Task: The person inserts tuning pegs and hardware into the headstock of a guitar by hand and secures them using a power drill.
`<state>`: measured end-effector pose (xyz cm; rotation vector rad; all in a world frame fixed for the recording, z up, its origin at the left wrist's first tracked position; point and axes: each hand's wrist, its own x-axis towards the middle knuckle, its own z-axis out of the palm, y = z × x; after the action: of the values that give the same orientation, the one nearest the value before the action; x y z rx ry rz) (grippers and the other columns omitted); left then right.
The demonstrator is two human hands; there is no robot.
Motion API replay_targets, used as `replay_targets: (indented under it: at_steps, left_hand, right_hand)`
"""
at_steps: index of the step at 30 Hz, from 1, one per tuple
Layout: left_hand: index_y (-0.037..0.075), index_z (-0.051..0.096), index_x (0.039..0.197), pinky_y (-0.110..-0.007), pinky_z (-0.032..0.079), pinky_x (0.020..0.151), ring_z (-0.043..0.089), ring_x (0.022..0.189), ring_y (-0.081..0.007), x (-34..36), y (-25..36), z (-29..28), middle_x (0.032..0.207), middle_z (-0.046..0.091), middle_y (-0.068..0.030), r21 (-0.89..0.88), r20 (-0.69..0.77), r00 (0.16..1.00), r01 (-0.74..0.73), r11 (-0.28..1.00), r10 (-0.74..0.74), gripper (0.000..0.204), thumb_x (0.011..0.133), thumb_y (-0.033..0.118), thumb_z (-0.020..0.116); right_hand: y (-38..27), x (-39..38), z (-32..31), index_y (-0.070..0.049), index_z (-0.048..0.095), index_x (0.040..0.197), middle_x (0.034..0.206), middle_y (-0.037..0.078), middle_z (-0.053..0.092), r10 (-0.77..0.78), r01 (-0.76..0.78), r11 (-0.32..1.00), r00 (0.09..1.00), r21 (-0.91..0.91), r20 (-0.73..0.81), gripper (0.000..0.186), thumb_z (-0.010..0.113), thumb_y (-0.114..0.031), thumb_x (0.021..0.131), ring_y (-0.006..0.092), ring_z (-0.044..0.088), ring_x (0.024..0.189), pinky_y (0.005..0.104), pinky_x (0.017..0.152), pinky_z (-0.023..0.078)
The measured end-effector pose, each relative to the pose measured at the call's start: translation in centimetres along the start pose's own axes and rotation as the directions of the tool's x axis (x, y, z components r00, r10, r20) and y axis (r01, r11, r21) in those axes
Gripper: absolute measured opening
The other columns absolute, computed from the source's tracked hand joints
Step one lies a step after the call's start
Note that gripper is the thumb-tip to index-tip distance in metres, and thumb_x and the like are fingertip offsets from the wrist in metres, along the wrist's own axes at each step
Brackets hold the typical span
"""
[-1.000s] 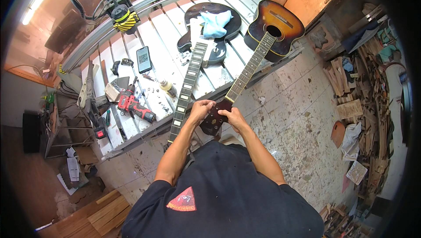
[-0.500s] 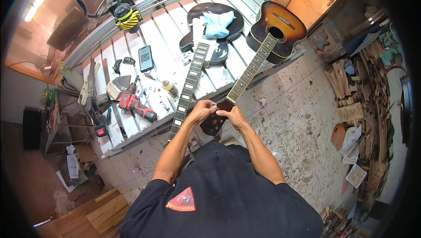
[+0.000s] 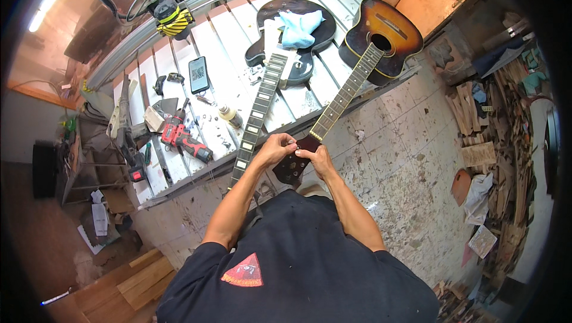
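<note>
A sunburst acoustic guitar rests with its body on the worktable, its neck slanting down toward me past the table's edge. At its dark headstock, my right hand grips the right edge, thumb on the face. My left hand is closed in a pinch at the headstock's left edge, close to my right thumb. Something small and pale shows at those fingertips, too small to name. Just left of that hand runs a second guitar neck with block inlays, joined to a dark electric guitar body.
Slatted white worktable carries a red cordless drill, a phone, a small bottle and scattered small parts. A blue cloth lies on the electric guitar. Above the table hangs a machine head. Wood scraps pile up at right.
Both hands stay at the headstock. The left fingertips have shifted slightly, and a bluish glint seen there before is now a pale one. The view has moved a little.
</note>
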<state>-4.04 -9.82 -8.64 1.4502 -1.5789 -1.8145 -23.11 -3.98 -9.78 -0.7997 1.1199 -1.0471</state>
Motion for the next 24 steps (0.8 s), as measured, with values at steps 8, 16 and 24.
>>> replay_targets:
  at_steps: [8, 16, 24]
  left_hand:
    - [0.002, 0.074, 0.103, -0.024, 0.045, 0.064, 0.054, 0.069, -0.0058, 1.5, -3.9, -0.6, 0.082, 0.067, 0.0026, -0.31, -0.006, 0.999, 0.031, 0.95, -0.034, 0.027, 0.103, 0.027, 0.063]
    - [-0.002, 0.076, 0.093, -0.034, 0.052, 0.066, 0.066, 0.067, -0.0148, 0.6, -2.4, 1.4, 0.073, 0.073, -0.0101, -0.033, -0.313, 0.947, -0.084, 0.996, 0.07, 0.027, 0.096, 0.023, 0.066]
    - [0.0, 0.077, 0.091, -0.035, 0.052, 0.065, 0.069, 0.065, -0.0172, 0.5, -1.6, 1.0, 0.072, 0.074, -0.01, -0.025, -0.335, 0.94, -0.082, 0.996, 0.069, 0.022, 0.094, 0.02, 0.067]
  right_hand:
    - [-1.6, -0.1, -0.1, 0.003, 0.069, 0.112, 0.102, 0.008, 0.073, 0.157, -0.166, 0.983, 0.981, 0.074, 0.112, 0.031, 0.077, -0.012, 0.086, 0.0162, 0.07, 0.089, 0.032, 0.078, 0.058]
    - [-0.5, -0.3, -0.5, 0.004, 0.067, 0.111, 0.102, 0.01, 0.073, 0.179, -0.184, 0.981, 0.981, 0.056, 0.075, 0.03, 0.075, -0.016, 0.091, 0.0172, 0.073, 0.084, 0.0336, 0.073, 0.062]
    - [-1.9, -0.3, 0.2, 0.004, 0.067, 0.11, 0.101, 0.011, 0.074, 0.211, -0.215, 0.976, 0.975, 0.044, 0.068, 0.028, 0.076, -0.012, 0.088, 0.0178, 0.074, 0.082, 0.032, 0.069, 0.062]
